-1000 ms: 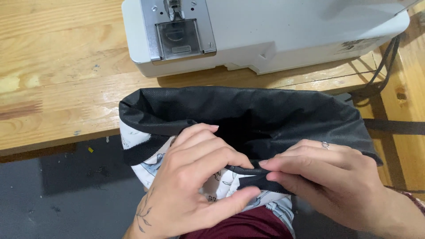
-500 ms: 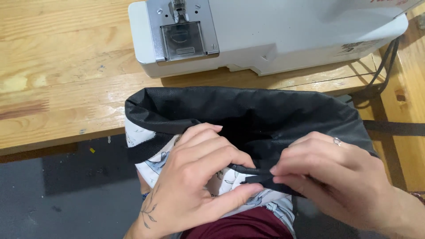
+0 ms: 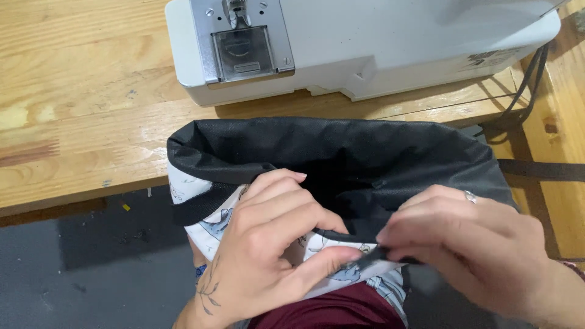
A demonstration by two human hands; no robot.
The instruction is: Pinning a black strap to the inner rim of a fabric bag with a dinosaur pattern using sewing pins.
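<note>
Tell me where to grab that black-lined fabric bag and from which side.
Grip the black fabric bag at its near rim, coming from the person's side, probably. There the black edge is folded into a narrow firm band over the white printed outer cloth, and the left hand and right hand both pinch it already. The far rim lies slack against the white sewing machine.

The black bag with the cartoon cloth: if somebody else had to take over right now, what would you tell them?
Left hand: fingers pinch the near rim of the black bag against its white printed cloth.
Right hand: fingertips pinch the same black rim edge just beside the left.
The bag lies mouth open, its far rim on the wooden table, its near side over the lap. The white sewing machine stands behind it, nothing under the needle.
Done: the rim edge is gathered between both hands.
Left: nothing lies under the machine yet.
</note>
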